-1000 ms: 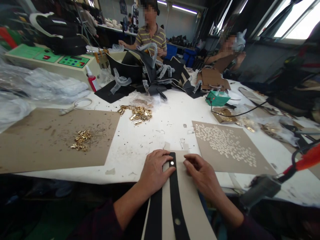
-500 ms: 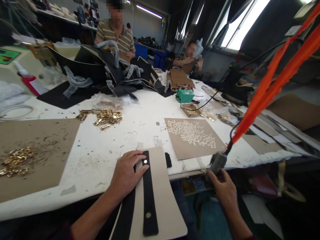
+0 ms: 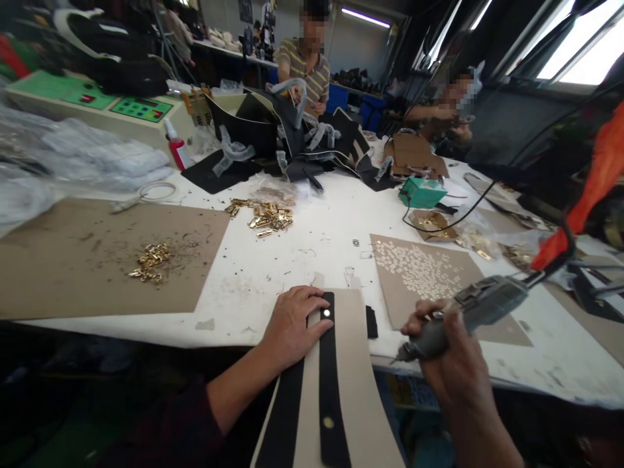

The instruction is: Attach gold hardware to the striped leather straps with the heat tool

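A beige panel [image 3: 361, 396] with black strips hangs over the front table edge towards me. Down its middle runs a black strap [image 3: 329, 364] with a bright round metal spot near its top and a duller one lower down. My left hand [image 3: 295, 325] rests on the panel's upper end, its thumb and fingertips spread on the strap around the bright spot. To the right, my right hand [image 3: 458, 364] is wrapped round a grey electric screwdriver [image 3: 482, 305]. Its tip points left, apart from the strap.
Small pale rings lie on a brown board [image 3: 502, 331] at right. Gold metal pieces [image 3: 270, 218] and gold fittings [image 3: 153, 260] lie at left. Black bag parts [image 3: 248, 130] and a green box [image 3: 422, 192] stand behind. An orange band [image 3: 595, 182] holds up the screwdriver. Two co-workers sit opposite.
My right hand has taken a fuller hold of the screwdriver and brought it up from below the table edge, turning it level. The view has swung left; my left hand stays on the strap.
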`<action>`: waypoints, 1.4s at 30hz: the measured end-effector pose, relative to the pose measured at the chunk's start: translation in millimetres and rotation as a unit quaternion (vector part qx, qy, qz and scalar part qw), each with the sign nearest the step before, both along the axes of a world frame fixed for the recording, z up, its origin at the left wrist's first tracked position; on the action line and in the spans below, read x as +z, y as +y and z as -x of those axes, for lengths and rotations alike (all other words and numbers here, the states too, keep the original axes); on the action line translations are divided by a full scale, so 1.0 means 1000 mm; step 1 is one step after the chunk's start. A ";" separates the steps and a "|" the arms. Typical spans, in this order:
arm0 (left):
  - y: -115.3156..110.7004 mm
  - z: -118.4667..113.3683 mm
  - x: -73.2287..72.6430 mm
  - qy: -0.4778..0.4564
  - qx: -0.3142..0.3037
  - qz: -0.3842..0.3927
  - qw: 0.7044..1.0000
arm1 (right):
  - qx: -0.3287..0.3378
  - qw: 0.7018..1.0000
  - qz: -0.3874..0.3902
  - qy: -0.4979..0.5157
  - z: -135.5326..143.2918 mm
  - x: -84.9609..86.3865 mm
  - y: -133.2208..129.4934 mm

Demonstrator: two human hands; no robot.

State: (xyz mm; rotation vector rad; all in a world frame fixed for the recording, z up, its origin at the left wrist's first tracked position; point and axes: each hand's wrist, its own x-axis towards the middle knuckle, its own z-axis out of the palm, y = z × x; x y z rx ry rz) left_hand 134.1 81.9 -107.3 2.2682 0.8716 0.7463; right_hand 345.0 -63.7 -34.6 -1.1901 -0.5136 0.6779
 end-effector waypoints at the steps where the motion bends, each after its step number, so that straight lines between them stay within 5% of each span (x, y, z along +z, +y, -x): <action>1: 0.000 0.000 0.000 -0.001 -0.001 0.001 1.000 | 0.028 0.999 -0.032 0.006 0.008 0.006 0.017; 5: -0.001 0.000 0.002 0.011 0.004 0.006 1.000 | 0.112 0.986 -0.120 -0.026 0.036 0.009 0.069; 10: 0.000 0.000 0.008 0.024 0.001 0.018 1.000 | 0.133 0.983 -0.098 -0.085 0.058 -0.011 0.098; 28: 0.002 0.001 0.009 0.017 -0.013 0.037 0.999 | 0.165 0.972 -0.096 -0.138 0.066 -0.025 0.105; 42: 0.003 0.000 0.011 0.010 -0.019 0.047 0.999 | 0.300 0.935 -0.098 -0.161 0.058 -0.035 0.115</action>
